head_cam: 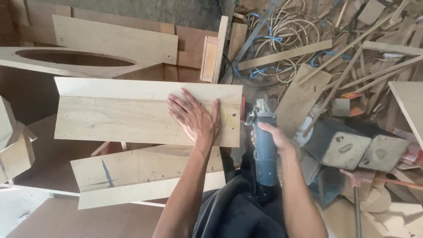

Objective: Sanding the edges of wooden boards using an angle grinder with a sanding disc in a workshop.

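Right hand (272, 137) grips a blue angle grinder (263, 145) mid-frame; left hand (195, 118) lies spread, pressing the plywood board (114, 117).

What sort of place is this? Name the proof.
Likely a carpentry workshop: the right hand grips an angle grinder, the left hand presses a plywood panel, and wood offcuts litter the floor.

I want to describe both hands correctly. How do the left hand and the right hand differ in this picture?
The left hand lies flat and open, fingers spread, on the pale wooden board; the right hand is closed around the blue angle grinder. The left hand rests on top of the board, while the right hand is beside the board's right end. Both hands are bare.
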